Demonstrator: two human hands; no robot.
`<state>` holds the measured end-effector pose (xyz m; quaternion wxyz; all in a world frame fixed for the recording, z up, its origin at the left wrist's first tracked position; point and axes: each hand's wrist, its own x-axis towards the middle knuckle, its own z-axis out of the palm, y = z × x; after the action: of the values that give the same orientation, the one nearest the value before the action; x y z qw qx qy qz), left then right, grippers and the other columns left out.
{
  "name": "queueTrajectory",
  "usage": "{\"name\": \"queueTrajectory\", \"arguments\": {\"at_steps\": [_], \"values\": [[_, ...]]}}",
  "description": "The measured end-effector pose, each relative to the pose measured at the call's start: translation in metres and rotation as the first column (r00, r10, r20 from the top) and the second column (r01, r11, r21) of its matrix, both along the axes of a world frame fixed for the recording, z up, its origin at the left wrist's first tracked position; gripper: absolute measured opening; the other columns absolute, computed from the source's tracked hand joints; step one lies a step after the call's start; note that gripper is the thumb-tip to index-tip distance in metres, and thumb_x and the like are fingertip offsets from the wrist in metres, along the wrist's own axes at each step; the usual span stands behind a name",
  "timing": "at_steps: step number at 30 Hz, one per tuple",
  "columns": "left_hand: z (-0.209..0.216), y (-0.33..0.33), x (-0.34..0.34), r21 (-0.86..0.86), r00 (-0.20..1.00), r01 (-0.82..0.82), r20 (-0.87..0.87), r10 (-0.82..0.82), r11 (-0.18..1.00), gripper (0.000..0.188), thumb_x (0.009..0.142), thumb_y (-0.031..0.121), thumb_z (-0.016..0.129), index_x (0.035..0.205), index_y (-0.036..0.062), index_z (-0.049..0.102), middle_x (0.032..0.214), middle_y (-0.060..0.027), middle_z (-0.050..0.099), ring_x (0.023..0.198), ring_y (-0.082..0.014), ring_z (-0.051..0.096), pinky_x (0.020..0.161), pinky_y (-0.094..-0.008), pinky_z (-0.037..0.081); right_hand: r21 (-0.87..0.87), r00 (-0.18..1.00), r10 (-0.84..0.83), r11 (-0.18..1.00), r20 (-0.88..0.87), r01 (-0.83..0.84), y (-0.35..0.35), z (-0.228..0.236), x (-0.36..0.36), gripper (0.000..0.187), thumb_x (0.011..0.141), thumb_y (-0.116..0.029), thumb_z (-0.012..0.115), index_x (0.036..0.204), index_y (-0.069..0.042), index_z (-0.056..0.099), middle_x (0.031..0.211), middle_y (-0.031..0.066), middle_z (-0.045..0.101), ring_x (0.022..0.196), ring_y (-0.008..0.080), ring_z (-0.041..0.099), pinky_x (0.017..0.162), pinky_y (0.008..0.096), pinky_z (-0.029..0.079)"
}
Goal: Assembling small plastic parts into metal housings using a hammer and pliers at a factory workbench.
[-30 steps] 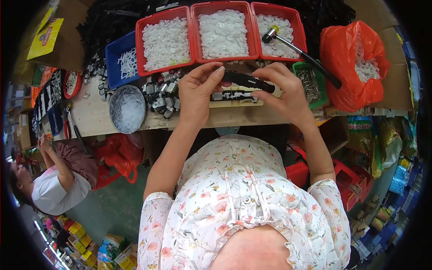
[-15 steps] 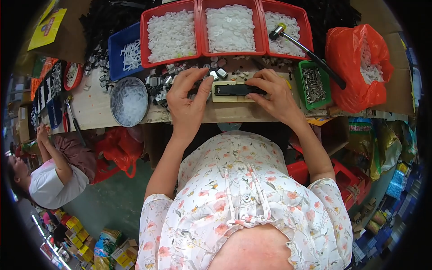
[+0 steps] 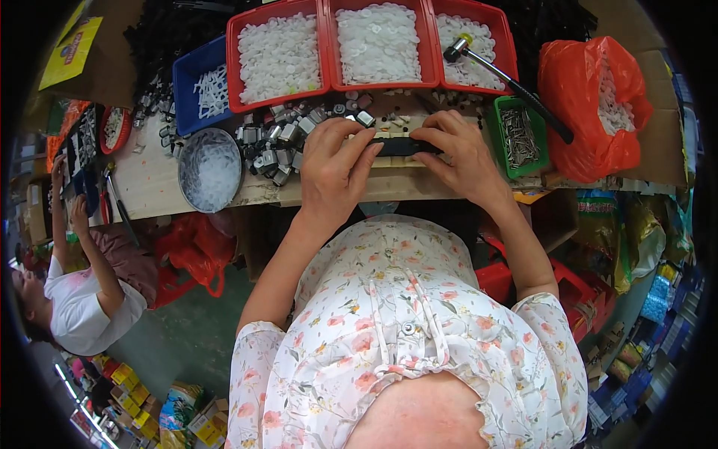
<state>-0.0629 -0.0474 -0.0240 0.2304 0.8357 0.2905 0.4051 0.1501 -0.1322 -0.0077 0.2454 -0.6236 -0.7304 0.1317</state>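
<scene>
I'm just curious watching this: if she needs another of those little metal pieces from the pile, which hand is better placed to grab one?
Probably the left hand: the pile of metal pieces lies just beside it. The right hand rests on the black part, farther off.

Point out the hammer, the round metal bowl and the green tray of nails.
hammer (image 3: pixel 465 47), head view, on its metal head.
round metal bowl (image 3: pixel 210 170), head view, on its white contents' middle.
green tray (image 3: pixel 496 135), head view, on its left wall.

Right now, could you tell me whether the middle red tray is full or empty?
Full: the middle red tray is heaped with small white parts across its whole floor.
</scene>
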Motion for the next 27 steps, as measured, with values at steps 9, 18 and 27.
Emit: {"name": "queueTrajectory", "arguments": {"at_steps": [9, 18, 27], "values": [[0.003, 0.004, -0.004, 0.013, 1.000, -0.020, -0.004, 0.020, 1.000, 0.018, 0.078, 0.004, 0.074, 0.096, -0.0006, 0.070, 0.094, -0.0120, 0.064, 0.095, -0.0323, 0.062, 0.082, -0.0410, 0.049, -0.032, 1.000, 0.006, 0.999, 0.026, -0.005, 0.000, -0.002, 0.000, 0.029, 0.078, -0.011, 0.074, 0.105, -0.004, 0.067, 0.101, 0.0081, 0.059, 0.099, 0.0264, 0.057, 0.084, 0.0402, 0.043], [-0.009, -0.007, 0.009, 0.075, 0.996, 0.071, -0.063, -0.066, 0.995, 0.023, 0.077, 0.003, 0.072, 0.099, -0.0022, 0.068, 0.101, -0.0148, 0.064, 0.103, -0.0335, 0.061, 0.086, -0.0420, 0.050, -0.067, 0.999, 0.001, 0.998, 0.035, 0.001, 0.003, -0.002, -0.004, 0.029, 0.078, -0.012, 0.074, 0.105, -0.004, 0.067, 0.099, 0.0081, 0.058, 0.098, 0.0266, 0.057, 0.084, 0.0399, 0.044], [-0.035, -0.017, 0.018, 0.353, 0.927, 0.283, -0.338, -0.161, 0.892, 0.040, 0.077, 0.007, 0.060, 0.110, -0.0141, 0.063, 0.115, -0.0247, 0.060, 0.112, -0.0386, 0.058, 0.095, -0.0435, 0.049, 0.243, 0.977, -0.176, 0.959, 0.119, 0.143, 0.030, 0.014, 0.049, 0.029, 0.081, -0.012, 0.072, 0.108, -0.002, 0.065, 0.101, 0.0146, 0.064, 0.094, 0.0342, 0.062, 0.075, 0.0427, 0.051]]}}
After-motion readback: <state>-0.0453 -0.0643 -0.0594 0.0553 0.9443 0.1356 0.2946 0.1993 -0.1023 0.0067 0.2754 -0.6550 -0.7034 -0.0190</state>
